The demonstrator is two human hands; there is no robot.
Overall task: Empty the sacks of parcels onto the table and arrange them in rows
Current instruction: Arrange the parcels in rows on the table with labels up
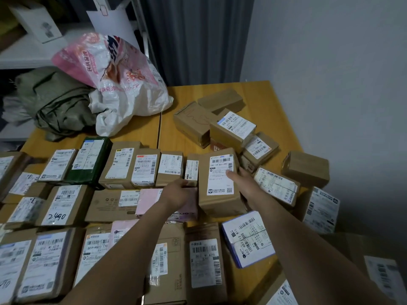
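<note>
Hands meet on a large brown parcel [220, 183] with a white label: the right hand [240, 178] clasps its right edge, thumb on the label. The left hand [178, 191] curls its fingers at the lower left corner, and whether it grips cannot be told. This parcel sits tilted at the right end of the far row on the wooden table [259, 95]. Leftward, labelled parcels [123, 166] fill three rows. Beyond, loose boxes [220, 124] pile up, and a pink-and-white sack [114, 73] slumps far left.

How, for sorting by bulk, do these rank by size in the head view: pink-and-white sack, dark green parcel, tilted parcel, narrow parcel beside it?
1. pink-and-white sack.
2. tilted parcel and dark green parcel: alike; the tilted one looks nearer the camera, so unranked.
3. narrow parcel.
</note>
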